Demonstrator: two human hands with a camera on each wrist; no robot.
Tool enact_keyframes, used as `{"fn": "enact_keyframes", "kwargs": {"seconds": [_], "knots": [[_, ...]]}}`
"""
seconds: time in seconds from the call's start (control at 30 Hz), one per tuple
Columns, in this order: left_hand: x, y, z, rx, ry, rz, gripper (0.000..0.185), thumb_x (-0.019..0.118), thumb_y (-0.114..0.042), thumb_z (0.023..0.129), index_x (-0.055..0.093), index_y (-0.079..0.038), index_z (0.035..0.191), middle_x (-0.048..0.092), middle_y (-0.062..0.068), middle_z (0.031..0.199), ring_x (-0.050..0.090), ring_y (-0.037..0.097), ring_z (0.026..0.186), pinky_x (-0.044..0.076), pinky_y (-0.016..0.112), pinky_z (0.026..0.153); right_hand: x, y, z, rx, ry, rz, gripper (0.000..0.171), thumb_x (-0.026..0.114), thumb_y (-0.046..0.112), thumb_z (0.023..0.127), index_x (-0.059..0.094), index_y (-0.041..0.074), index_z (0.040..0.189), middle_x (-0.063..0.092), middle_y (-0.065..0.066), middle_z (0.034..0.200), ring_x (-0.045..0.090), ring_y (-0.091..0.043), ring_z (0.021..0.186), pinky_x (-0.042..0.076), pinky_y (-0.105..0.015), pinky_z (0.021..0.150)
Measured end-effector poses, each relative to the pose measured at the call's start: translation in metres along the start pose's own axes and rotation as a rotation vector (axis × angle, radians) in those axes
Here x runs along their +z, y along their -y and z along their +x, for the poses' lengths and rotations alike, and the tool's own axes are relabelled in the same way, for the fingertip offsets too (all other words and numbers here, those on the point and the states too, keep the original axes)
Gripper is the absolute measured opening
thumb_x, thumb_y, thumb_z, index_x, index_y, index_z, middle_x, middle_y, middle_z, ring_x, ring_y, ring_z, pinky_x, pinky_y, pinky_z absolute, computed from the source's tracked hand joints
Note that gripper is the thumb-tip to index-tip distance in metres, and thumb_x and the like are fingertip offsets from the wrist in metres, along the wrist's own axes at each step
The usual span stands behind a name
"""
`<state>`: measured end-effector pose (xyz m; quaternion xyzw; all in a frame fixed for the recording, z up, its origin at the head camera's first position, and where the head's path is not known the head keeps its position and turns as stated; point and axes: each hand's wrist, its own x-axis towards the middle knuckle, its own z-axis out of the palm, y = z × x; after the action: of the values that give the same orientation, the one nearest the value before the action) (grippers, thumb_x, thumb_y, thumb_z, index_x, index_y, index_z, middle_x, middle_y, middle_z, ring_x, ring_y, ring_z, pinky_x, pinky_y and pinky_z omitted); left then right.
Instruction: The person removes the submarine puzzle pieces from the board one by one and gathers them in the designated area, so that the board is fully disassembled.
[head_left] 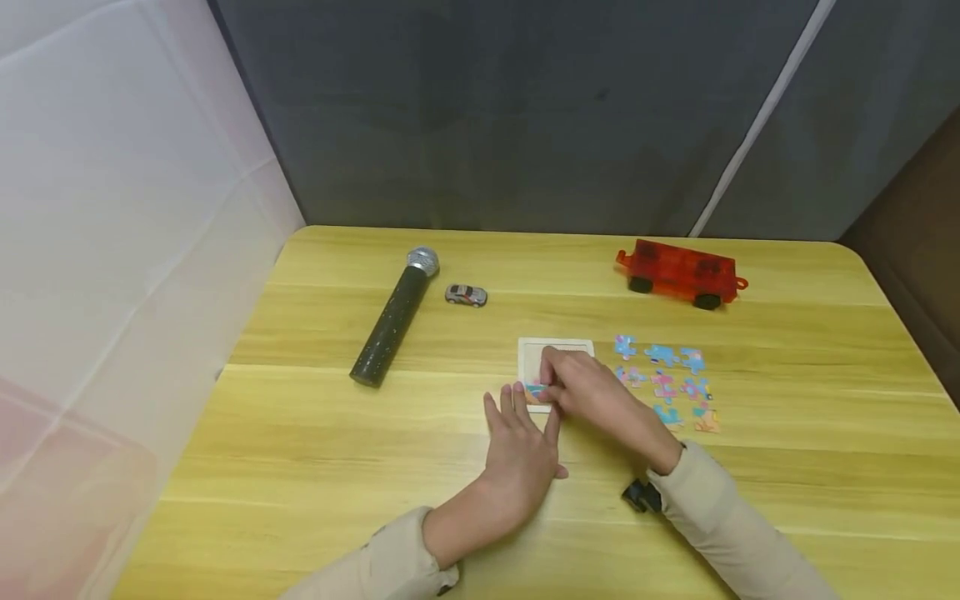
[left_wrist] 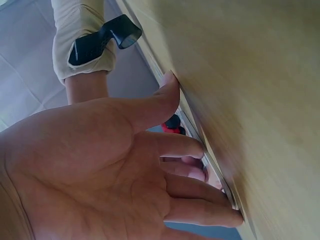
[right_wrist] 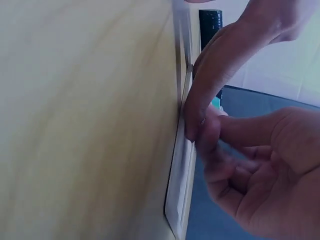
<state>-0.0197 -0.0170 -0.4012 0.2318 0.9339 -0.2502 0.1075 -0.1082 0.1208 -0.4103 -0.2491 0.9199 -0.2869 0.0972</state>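
Note:
A small square puzzle tray (head_left: 522, 358) with a pale rim lies on the table. In its lower left corner shows a blue-and-orange puzzle piece (head_left: 533, 392). My right hand (head_left: 592, 390) bends over the tray and pinches a puzzle piece, mostly covered by the fingers; a teal bit (right_wrist: 216, 102) of it shows by the fingertips in the right wrist view. My left hand (head_left: 517, 467) has its fingers extended, the fingertips at the tray's near edge. In the left wrist view, the left palm (left_wrist: 95, 170) faces the camera.
Several loose puzzle pieces (head_left: 663, 383) lie right of the tray. Behind them stands a red toy wagon (head_left: 681, 271). A black microphone (head_left: 393, 325) and a small toy car (head_left: 466, 295) lie at back left. A dark wrist camera (head_left: 642, 497) sits by the right sleeve (head_left: 712, 500).

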Motion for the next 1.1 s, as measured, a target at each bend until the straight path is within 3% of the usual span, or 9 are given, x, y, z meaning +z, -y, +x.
{"fn": "enact_keyframes", "kwargs": {"seconds": [0.2, 0.3, 0.47, 0.67, 0.87, 1.0, 1.1], "knots": [[0.002, 0.003, 0.000, 0.008, -0.034, 0.025, 0.085, 0.041, -0.080, 0.102, 0.032, -0.035, 0.174, 0.054, 0.021, 0.162, 0.054, 0.039, 0.151, 0.050, 0.058, 0.120, -0.037, -0.019, -0.012, 0.014, 0.052, 0.084, 0.021, 0.076, 0.001, 0.101, 0.062, 0.008, 0.086, 0.067, -0.001, 0.067, 0.057, -0.008, 0.059, 0.046, -0.025, 0.063], [0.005, 0.004, 0.000, -0.002, -0.036, 0.016, 0.084, 0.042, -0.079, 0.102, 0.034, -0.035, 0.173, 0.054, 0.021, 0.162, 0.055, 0.038, 0.151, 0.050, 0.056, 0.120, -0.056, -0.036, -0.028, 0.058, 0.142, 0.093, 0.023, 0.075, 0.000, 0.101, 0.063, 0.008, 0.083, 0.065, -0.001, 0.064, 0.059, -0.012, 0.056, 0.047, -0.026, 0.063], [0.007, 0.008, -0.002, -0.011, -0.052, 0.017, 0.084, 0.043, -0.079, 0.102, 0.036, -0.034, 0.173, 0.055, 0.022, 0.161, 0.057, 0.038, 0.150, 0.052, 0.055, 0.119, -0.063, -0.051, -0.039, 0.113, 0.233, 0.081, 0.024, 0.072, -0.003, 0.101, 0.064, 0.008, 0.081, 0.064, 0.001, 0.063, 0.064, -0.015, 0.054, 0.049, -0.026, 0.062], [0.007, 0.012, -0.003, -0.013, -0.066, 0.010, 0.082, 0.045, -0.077, 0.103, 0.037, -0.034, 0.172, 0.057, 0.022, 0.159, 0.059, 0.038, 0.148, 0.052, 0.053, 0.118, -0.054, -0.052, -0.034, 0.136, 0.215, -0.002, 0.028, 0.070, -0.007, 0.097, 0.059, 0.010, 0.077, 0.060, -0.001, 0.057, 0.059, -0.014, 0.051, 0.050, -0.029, 0.070], [0.007, 0.012, 0.000, 0.002, -0.051, 0.017, 0.078, 0.042, -0.075, 0.105, 0.036, -0.035, 0.172, 0.056, 0.020, 0.160, 0.059, 0.036, 0.148, 0.050, 0.051, 0.121, -0.050, -0.044, -0.036, 0.164, 0.158, -0.159, 0.028, 0.062, -0.010, 0.098, 0.058, 0.011, 0.080, 0.057, 0.000, 0.067, 0.050, -0.014, 0.061, 0.040, -0.028, 0.062], [0.016, 0.010, 0.001, 0.028, -0.027, -0.027, 0.083, 0.040, -0.077, 0.104, 0.030, -0.035, 0.175, 0.055, 0.019, 0.162, 0.057, 0.035, 0.150, 0.048, 0.051, 0.123, -0.044, -0.042, -0.043, 0.113, 0.090, -0.222, 0.024, 0.070, -0.004, 0.100, 0.061, 0.011, 0.083, 0.058, 0.003, 0.071, 0.050, -0.012, 0.063, 0.038, -0.026, 0.058], [0.018, 0.013, 0.002, 0.025, -0.019, -0.094, 0.089, 0.039, -0.076, 0.106, 0.021, -0.027, 0.178, 0.049, 0.023, 0.167, 0.050, 0.038, 0.156, 0.044, 0.050, 0.126, -0.041, -0.046, -0.047, 0.013, -0.038, -0.228, 0.022, 0.076, 0.001, 0.101, 0.063, 0.010, 0.085, 0.059, 0.002, 0.073, 0.051, -0.012, 0.064, 0.043, -0.026, 0.058]]}}
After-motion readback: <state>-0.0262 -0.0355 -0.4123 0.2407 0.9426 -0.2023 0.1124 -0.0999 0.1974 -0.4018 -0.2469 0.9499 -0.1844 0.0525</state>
